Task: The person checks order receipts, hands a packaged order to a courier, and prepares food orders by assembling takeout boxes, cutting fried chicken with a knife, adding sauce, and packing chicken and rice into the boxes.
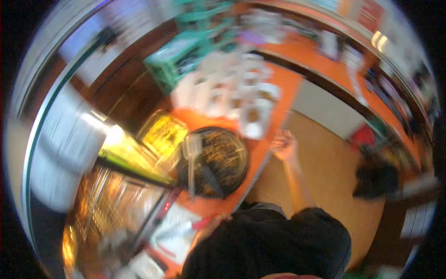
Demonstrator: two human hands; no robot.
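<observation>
You are holding your right hand (284, 145) out over the brown floor (320, 172), just beside the edge of the orange counter (284, 88); it is open, its fingers loosely curling. Your left hand (214, 228) is reaching low over the counter, close to your black shirt (269, 242), and is showing only partly. A small red item (201, 223) is lying at or against it; blur is hiding whether you are gripping it, so you cannot tell if that hand is open or closed.

Between your hands and farther forward, a round black pan (227, 156) is sitting on the counter, holding brown, crumbly food. A slotted spatula (192, 148) is lying across its left side. Filled white packets (223, 95) are standing in rows beyond the pan, near a green crate (169, 60). A brightly lit yellow tray (163, 135) is resting left of the pan, and white papers (174, 230) are lying near your left hand.
</observation>
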